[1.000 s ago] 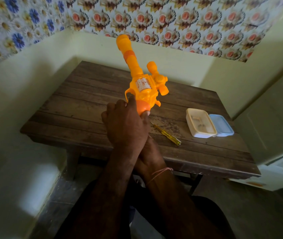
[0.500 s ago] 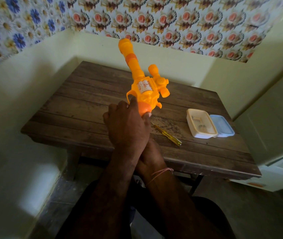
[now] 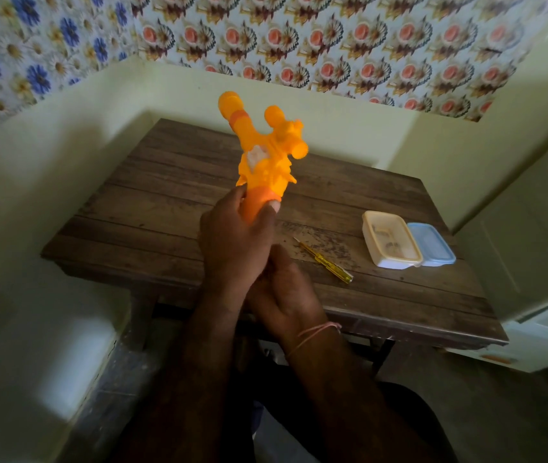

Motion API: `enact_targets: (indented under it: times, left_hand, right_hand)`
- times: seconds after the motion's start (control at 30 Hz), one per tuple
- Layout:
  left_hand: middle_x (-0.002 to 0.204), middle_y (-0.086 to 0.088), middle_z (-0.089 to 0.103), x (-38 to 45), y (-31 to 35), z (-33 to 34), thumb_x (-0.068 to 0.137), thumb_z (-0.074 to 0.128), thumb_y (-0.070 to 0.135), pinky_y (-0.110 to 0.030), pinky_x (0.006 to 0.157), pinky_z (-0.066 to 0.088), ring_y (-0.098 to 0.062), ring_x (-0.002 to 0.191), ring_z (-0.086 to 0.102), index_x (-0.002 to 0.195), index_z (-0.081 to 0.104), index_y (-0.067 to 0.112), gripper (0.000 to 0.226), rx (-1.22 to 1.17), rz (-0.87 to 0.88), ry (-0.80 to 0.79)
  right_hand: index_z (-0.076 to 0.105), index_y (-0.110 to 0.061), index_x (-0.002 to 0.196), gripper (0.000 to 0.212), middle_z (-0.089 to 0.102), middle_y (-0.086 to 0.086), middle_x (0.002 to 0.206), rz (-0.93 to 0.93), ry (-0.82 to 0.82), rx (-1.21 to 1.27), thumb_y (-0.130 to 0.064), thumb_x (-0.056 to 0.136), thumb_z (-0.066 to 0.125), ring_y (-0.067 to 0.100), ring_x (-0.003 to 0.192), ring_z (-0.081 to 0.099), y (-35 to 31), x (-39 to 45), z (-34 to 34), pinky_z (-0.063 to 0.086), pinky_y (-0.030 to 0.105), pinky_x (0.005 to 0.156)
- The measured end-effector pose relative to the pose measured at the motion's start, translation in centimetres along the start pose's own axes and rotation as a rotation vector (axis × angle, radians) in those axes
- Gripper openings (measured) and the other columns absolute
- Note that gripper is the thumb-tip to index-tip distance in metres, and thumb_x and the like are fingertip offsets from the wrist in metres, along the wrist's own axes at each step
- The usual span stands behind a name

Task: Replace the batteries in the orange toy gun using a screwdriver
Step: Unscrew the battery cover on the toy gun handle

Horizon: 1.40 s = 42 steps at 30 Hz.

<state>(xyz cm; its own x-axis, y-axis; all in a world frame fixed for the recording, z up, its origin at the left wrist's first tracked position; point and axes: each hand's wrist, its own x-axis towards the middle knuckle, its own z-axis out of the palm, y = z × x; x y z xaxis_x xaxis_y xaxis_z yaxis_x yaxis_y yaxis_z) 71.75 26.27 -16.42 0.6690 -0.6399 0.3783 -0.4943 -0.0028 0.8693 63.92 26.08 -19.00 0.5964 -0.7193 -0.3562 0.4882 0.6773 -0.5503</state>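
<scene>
**Mia:** Over the wooden table point(image 3: 152, 208), the orange toy gun point(image 3: 262, 162) is up in the air. It points up and away, and it looks blurry. Is the job nearly done?

**Sam:** I can't say for sure. The screwdriver point(image 3: 324, 260) lies flat on the table, near the hands, and nobody is touching it. I can't see any screw, any battery door, or any loose batteries.

**Mia:** What about the box?

**Sam:** A cream tub point(image 3: 391, 243) sits on the right side of the table. Its blue lid point(image 3: 434, 243) lies right beside it, touching. Something small is inside the tub, but it is too blurry to name.

**Mia:** So what is left to do?

**Sam:** I think the gun could be getting a look-over, either before the work or after it. I can't tell which from this.

**Mia:** What are the fingers doing?

**Sam:** The left hand point(image 3: 232, 248) is wrapped tight around the grip of the gun. The thumb is on one side and a fingertip shows on the other side.

**Mia:** And the other hand?

**Sam:** The right hand point(image 3: 286, 295) is tucked under the left one, down by the bottom of the grip. Its fingers are hidden, so I can't tell if they hold anything.
</scene>
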Motion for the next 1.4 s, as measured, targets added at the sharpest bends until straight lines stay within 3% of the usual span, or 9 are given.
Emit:
enact_targets:
  times: [0.1, 0.2, 0.33, 0.43, 0.63, 1.03, 1.13, 1.23, 1.4]
  left_hand:
    - [0.064, 0.008, 0.060, 0.5, -0.6, -0.9, 0.083, 0.068, 0.038, -0.025, 0.058, 0.041, -0.005, 0.060, 0.054, 0.070, 0.069, 0.027, 0.018, -0.510, -0.281, -0.037]
    - [0.081, -0.001, 0.070, 0.8, -1.2, -1.9, 0.088, 0.059, 0.044, -0.031, 0.070, 0.044, -0.013, 0.073, 0.060, 0.095, 0.069, 0.020, 0.027, -1.071, -0.585, -0.173]
    - [0.084, -0.001, 0.072, 0.6, -2.4, -2.1, 0.089, 0.049, 0.044, -0.027, 0.072, 0.054, -0.012, 0.081, 0.065, 0.106, 0.063, 0.019, 0.033, -1.360, -0.658, -0.201]
    - [0.086, -0.003, 0.073, 0.6, -3.5, -2.0, 0.087, 0.050, 0.043, -0.034, 0.079, 0.054, -0.016, 0.084, 0.066, 0.106, 0.063, 0.017, 0.034, -1.438, -0.654, -0.180]
    - [0.096, -0.010, 0.074, 0.8, -5.8, -1.4, 0.058, 0.078, 0.036, -0.041, 0.074, 0.060, -0.021, 0.085, 0.073, 0.092, 0.078, 0.012, 0.042, -1.629, -0.573, -0.150]
    - [0.093, -0.010, 0.073, 1.1, -6.5, -1.0, 0.085, 0.048, 0.037, -0.042, 0.075, 0.060, -0.022, 0.083, 0.073, 0.091, 0.078, 0.010, 0.041, -1.646, -0.584, -0.139]
    - [0.095, -0.012, 0.073, 0.9, -6.5, -1.1, 0.079, 0.063, 0.036, -0.042, 0.069, 0.060, -0.025, 0.084, 0.073, 0.102, 0.074, 0.009, 0.037, -1.629, -0.595, -0.167]
    - [0.101, -0.012, 0.073, 0.8, -6.5, -0.8, 0.050, 0.093, 0.036, -0.042, 0.076, 0.059, -0.025, 0.091, 0.072, 0.117, 0.062, 0.009, 0.078, -1.586, -0.585, -0.219]
    - [0.115, -0.014, 0.069, 0.2, -6.3, -0.5, 0.045, 0.097, 0.039, -0.040, 0.077, 0.059, -0.025, 0.102, 0.069, 0.130, 0.053, 0.006, 0.101, -1.537, -0.600, -0.280]
  right_hand:
    - [0.059, -0.002, 0.079, 0.014, 0.063, 0.011, 0.075, -0.135, 0.124, 0.064, -0.002, 0.092, 0.051, 0.016, 0.069, 0.063, -0.9, 0.2, 0.0, 0.056, 0.025, 0.069]
    - [0.057, -0.002, 0.073, 0.020, 0.062, 0.009, 0.066, -0.218, 0.083, 0.064, 0.003, 0.091, 0.050, 0.014, 0.063, 0.062, -2.2, -0.3, 0.6, 0.056, 0.023, 0.063]
    - [0.066, -0.011, 0.077, 0.014, 0.065, 0.004, 0.073, -0.394, 0.234, -0.585, -0.005, 0.089, 0.060, 0.015, 0.072, 0.061, -5.6, -0.5, -1.5, 0.052, 0.027, 0.070]
    - [0.069, -0.022, 0.082, 0.009, 0.067, -0.005, 0.080, -0.523, 0.571, -1.303, -0.014, 0.087, 0.067, 0.009, 0.076, 0.061, -9.5, 0.2, -4.7, 0.046, 0.017, 0.065]
    - [0.074, -0.013, 0.094, 0.016, 0.070, 0.005, 0.091, -0.474, 0.680, -1.733, -0.008, 0.087, 0.061, 0.016, 0.083, 0.059, -12.3, 2.1, -8.8, 0.044, 0.025, 0.077]
    - [0.072, -0.017, 0.096, 0.015, 0.070, 0.006, 0.091, -0.393, 0.674, -1.807, -0.020, 0.090, 0.058, 0.020, 0.083, 0.063, -11.3, 3.7, -9.4, 0.054, 0.037, 0.078]
    - [0.072, -0.017, 0.091, 0.016, 0.070, 0.005, 0.086, -0.461, 0.638, -1.841, -0.020, 0.092, 0.056, 0.015, 0.076, 0.062, -11.2, 3.0, -8.5, 0.050, 0.029, 0.069]
    - [0.070, -0.019, 0.089, 0.014, 0.065, -0.004, 0.082, -0.609, 0.530, -1.782, -0.022, 0.093, 0.057, 0.004, 0.071, 0.057, -10.2, 1.6, -5.6, 0.042, 0.018, 0.061]
    - [0.065, -0.022, 0.109, 0.024, 0.064, -0.005, 0.104, -0.840, 0.185, -1.657, -0.031, 0.087, 0.064, 0.007, 0.092, 0.060, -5.4, -1.3, -0.3, 0.051, 0.027, 0.080]
